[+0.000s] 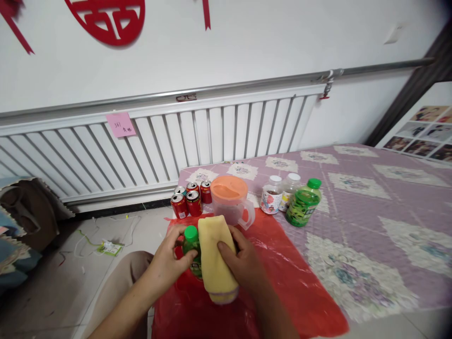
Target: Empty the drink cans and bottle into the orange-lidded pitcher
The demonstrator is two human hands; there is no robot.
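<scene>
A: Your left hand point(171, 254), how does it stand?
B: Closed round a small bottle point(192, 244), green cap uppermost. Your thumb lies across the near side, fingers curled about the far side.

A: And your right hand point(243, 259)?
B: Closed on a folded yellow cloth point(214, 252). Thumb flat on the face, fingers at the far edge. The cloth hangs just beside the bottle and covers part of it; whether the two touch, you can't fairly judge from here.

A: Where do you have them?
B: Both in front of you, over a red plastic sheet point(300, 296), which is spread on the near edge of a lilac quilted cover point(370, 202).

A: Beyond your hands?
B: A clear jug point(226, 213) with an orange lid point(229, 188), handle to your right. Left of it, near, a cluster of five drink cans point(194, 205), mostly red. Right of it, two white-capped jars point(271, 200), then a larger green bottle point(302, 207) just beside them.

A: Behind those?
B: A white radiator point(240, 127) along the wall, pink note point(120, 125) stuck on its upper left.
</scene>
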